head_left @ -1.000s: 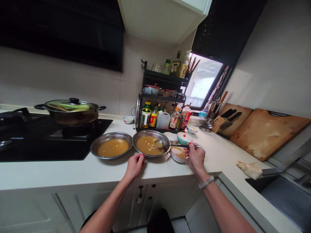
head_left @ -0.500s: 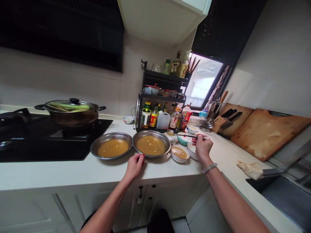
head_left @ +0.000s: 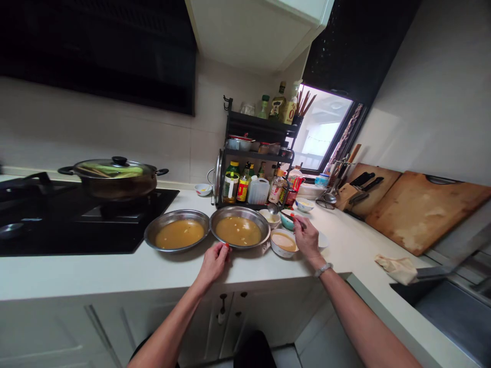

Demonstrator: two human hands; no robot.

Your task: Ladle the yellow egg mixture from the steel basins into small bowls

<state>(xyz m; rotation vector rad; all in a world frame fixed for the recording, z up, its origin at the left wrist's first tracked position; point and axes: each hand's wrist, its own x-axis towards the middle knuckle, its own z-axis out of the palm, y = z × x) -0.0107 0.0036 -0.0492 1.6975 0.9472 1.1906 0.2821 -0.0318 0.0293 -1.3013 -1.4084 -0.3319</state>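
In my right hand [head_left: 307, 236], fingers closed round its dark handle, is a small ladle [head_left: 273, 208]. Its metal cup hangs over a small white bowl [head_left: 270, 220] at the back. Nearer me stands a bowl of pale brown liquid [head_left: 284, 244], just left of my right hand. My left hand [head_left: 215, 260] is pinched at the near rim of a round metal dish [head_left: 265, 231] holding amber liquid with pale bits. Beside it on the left sits a similar metal dish [head_left: 150, 239] of the same liquid. A green bowl [head_left: 287, 222] is partly hidden behind the ladle handle.
A lidded pot [head_left: 115, 186] stands on the black hob [head_left: 111, 237] at left. Behind the dishes rises a black rack [head_left: 261, 153] with bottles. Knives in a block [head_left: 347, 197], cutting boards [head_left: 425, 209], a cloth [head_left: 397, 268] and the sink [head_left: 452, 312] are at right.
My right hand has moved left and slightly down with the ladle, whose cup has shifted a little right and now looks tipped. My left hand has stayed at the dish rim.
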